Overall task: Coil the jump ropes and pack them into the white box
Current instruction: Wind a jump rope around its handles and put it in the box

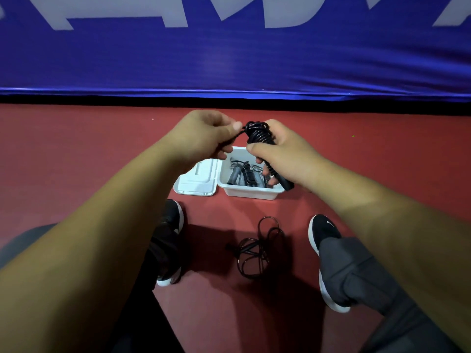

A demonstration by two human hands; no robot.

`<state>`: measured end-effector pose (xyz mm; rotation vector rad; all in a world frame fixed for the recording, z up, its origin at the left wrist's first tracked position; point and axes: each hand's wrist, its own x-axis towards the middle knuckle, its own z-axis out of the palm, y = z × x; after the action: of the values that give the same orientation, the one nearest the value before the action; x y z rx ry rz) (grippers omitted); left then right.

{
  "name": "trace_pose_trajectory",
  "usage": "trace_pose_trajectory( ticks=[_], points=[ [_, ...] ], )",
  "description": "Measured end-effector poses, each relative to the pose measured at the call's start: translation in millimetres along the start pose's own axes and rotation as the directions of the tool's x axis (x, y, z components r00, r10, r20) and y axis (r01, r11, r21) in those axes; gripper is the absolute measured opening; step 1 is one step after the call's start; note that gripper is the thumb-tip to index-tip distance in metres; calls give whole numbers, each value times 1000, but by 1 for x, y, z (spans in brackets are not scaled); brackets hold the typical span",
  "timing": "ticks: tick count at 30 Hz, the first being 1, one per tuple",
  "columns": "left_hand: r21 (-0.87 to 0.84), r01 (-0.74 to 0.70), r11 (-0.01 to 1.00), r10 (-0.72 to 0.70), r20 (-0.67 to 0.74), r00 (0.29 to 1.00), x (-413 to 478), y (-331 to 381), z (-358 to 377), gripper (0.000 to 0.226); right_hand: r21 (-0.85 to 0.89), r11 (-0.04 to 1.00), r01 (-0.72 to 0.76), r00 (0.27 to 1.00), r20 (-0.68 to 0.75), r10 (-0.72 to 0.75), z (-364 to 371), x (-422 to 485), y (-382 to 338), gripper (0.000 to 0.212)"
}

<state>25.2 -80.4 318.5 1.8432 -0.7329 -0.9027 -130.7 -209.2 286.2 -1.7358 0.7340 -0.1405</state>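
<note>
My right hand [285, 154] grips a black jump rope [258, 133] whose cord is wound in tight turns around its handles; the handle ends stick out below the hand. My left hand [206, 135] pinches the free end of that cord beside the top of the bundle. Both hands hover above the white box [251, 193], which stands open on the red floor and holds several coiled ropes [246, 174] in grey and black. Another black rope [257, 247] lies loose and tangled on the floor between my feet.
The box's white lid [196, 180] lies open flat at its left side. A blue banner [229, 59] runs across the back along a black strip. My two black shoes [322, 231] and grey trouser legs flank the loose rope.
</note>
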Motion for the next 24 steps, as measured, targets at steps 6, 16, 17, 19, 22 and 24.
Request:
trace_pose_trajectory(
  ticks=[6, 16, 17, 19, 22, 24],
  points=[
    [399, -58, 915, 41, 51, 998, -8, 3, 8, 20, -312, 945, -93, 987, -156, 46, -1, 8, 16, 23],
    [386, -49, 921, 4, 116, 993, -16, 4, 21, 15, -495, 822, -282, 960, -144, 242, 5, 20, 36, 38],
    [378, -47, 925, 7, 108, 994, -15, 2, 19, 15, -498, 816, -292, 956, -146, 253, 4, 20, 35, 40],
    [402, -55, 914, 23, 83, 996, -13, -5, 13, 16, -475, 825, -306, 952, -146, 269, 1, 20, 35, 41],
    [489, -52, 871, 30, 53, 998, -6, -24, 6, 15, -365, 888, -279, 959, -55, 279, -1, 15, 30, 32],
    [529, -25, 848, -2, 51, 999, -2, -34, 4, 16, -284, 920, -271, 959, -1, 283, -1, 12, 27, 23]
  ],
)
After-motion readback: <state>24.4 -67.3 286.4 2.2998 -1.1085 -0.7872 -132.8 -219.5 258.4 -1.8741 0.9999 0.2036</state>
